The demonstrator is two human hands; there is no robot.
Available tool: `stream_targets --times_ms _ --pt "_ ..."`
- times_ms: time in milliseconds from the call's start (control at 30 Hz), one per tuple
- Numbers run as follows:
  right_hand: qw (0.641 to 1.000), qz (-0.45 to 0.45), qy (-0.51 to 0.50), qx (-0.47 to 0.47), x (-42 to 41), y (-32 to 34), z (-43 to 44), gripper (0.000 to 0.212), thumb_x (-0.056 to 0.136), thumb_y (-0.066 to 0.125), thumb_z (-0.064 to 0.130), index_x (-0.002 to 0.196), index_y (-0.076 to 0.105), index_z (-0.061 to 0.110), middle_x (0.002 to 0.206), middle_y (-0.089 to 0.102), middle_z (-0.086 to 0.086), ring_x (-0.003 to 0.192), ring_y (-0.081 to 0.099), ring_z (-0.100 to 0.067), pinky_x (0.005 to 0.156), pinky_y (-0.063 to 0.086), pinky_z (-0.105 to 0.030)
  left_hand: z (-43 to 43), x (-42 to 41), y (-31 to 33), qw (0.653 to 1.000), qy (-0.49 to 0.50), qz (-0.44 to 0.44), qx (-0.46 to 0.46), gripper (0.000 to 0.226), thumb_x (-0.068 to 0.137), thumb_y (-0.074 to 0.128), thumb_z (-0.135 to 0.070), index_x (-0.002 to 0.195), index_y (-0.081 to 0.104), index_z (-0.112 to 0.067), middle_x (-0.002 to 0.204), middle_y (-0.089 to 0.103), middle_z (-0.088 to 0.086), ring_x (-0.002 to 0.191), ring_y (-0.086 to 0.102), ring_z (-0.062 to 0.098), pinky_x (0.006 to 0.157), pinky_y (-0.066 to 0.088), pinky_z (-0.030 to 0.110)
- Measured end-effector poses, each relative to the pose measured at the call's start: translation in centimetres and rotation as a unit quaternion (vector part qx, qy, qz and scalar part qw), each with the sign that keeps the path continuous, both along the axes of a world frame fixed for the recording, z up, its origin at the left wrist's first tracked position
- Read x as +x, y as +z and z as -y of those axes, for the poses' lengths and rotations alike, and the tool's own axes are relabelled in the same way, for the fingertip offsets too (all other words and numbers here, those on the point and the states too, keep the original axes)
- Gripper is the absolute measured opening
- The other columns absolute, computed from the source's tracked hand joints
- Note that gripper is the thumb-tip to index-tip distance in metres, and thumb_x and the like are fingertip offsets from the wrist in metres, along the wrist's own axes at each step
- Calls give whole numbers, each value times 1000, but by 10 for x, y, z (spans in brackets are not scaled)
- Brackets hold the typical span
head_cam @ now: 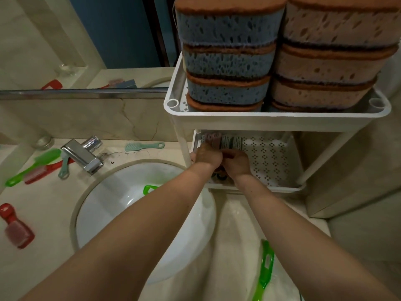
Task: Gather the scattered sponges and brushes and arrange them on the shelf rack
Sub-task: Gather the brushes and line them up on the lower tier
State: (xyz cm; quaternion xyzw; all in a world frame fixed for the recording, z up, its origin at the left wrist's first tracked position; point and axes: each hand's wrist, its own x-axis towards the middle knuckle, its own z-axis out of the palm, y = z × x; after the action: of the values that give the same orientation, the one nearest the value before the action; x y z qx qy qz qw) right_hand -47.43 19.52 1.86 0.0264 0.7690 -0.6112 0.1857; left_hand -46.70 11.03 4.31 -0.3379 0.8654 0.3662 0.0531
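Both forearms reach from the bottom edge of the frame to the centre. There the left hand (208, 158) and the right hand (236, 162) meet, side by side, at the left front of the lower tray (269, 161) of the white rack (260, 123). We see only the backs of the hands. The fingers bend down out of view, and we cannot tell whether they are spread or pinch anything. A dark item (219, 175) shows just below the hands; we cannot identify it. Small pink and grey pads (223, 141) stand in a row at the back left of the lower tray, just above the hands.

In the top tray (173, 83), upper right, a stack of blue sponges (227, 61) stands against a stack of tan sponges (329, 61).

Brushes lie scattered on the counter (54, 205):
- a green brush (265, 270), lower right;
- a red brush (16, 228), far left;
- a teal brush (143, 146), behind the sink (121, 213).

A second green brush (149, 189) lies inside the sink.
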Motion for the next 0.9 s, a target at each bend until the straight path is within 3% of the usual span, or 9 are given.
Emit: stream_targets --times_ms 67,133,200,300,467,533,600,700,900 --pt "1000 -21 -1 21 0 -3 1 19 81 66 6 93 77 15 80 72 -6 65 66 -15 57 54 -25 0 1 -2 1000 8 14 5 22 95 43 -27 105 60 -16 121 60 11 119 47 33 87 30 26" --pt "998 -35 2 42 -1 -4 3 19 81 66 7 96 77 14 89 74 -9 75 68 -18 69 57 -30 -1 3 -2 1000 23 -5 19 36 96 40 -28 128 55 -19 134 52 8 126 43 31 96 34 27" --pt "997 -43 4 58 -1 -3 4 20 82 65 9 98 77 13 95 75 -10 85 69 -23 79 57 -35 -4 12 0 996 28 -72 50 50 92 39 -14 141 46 -25 145 44 1 132 40 26 103 33 22" --pt "997 -47 5 66 0 2 6 15 81 67 15 92 78 16 87 75 -7 82 70 -22 73 56 -30 -9 30 3 978 8 -170 123 64 87 34 3 144 43 -25 155 33 -4 137 38 21 110 32 22" --pt "995 -27 -6 97 0 6 3 17 75 69 22 91 75 23 93 73 1 83 68 -16 75 54 -26 -10 46 3 968 28 -168 183 61 95 31 -11 150 25 -38 149 42 -5 124 52 23 104 43 34" --pt "995 -24 -6 101 1 8 2 8 75 69 23 74 71 30 89 73 1 81 69 -17 78 58 -31 -8 46 3 969 37 -151 194 58 98 29 -17 151 22 -39 146 46 -4 119 53 20 103 42 32" --pt "993 -25 1 117 0 8 0 18 76 69 25 63 63 35 82 71 4 79 69 -17 78 59 -36 -7 44 5 970 42 -133 198 57 98 28 -21 150 20 -42 145 47 -5 114 53 18 98 42 28" --pt "992 -24 -5 125 1 9 -2 19 76 70 25 63 61 35 83 71 4 78 69 -16 77 59 -34 -9 41 7 966 40 -130 218 61 97 26 -21 150 13 -46 149 42 -9 122 51 20 104 41 36" --pt "991 -21 34 131 6 4 -5 15 75 76 24 67 65 28 77 69 2 75 67 -18 62 50 -22 -11 40 3 931 125 -131 317 47 97 27 -47 143 31 -52 142 51 -2 127 50 25 110 37 44"
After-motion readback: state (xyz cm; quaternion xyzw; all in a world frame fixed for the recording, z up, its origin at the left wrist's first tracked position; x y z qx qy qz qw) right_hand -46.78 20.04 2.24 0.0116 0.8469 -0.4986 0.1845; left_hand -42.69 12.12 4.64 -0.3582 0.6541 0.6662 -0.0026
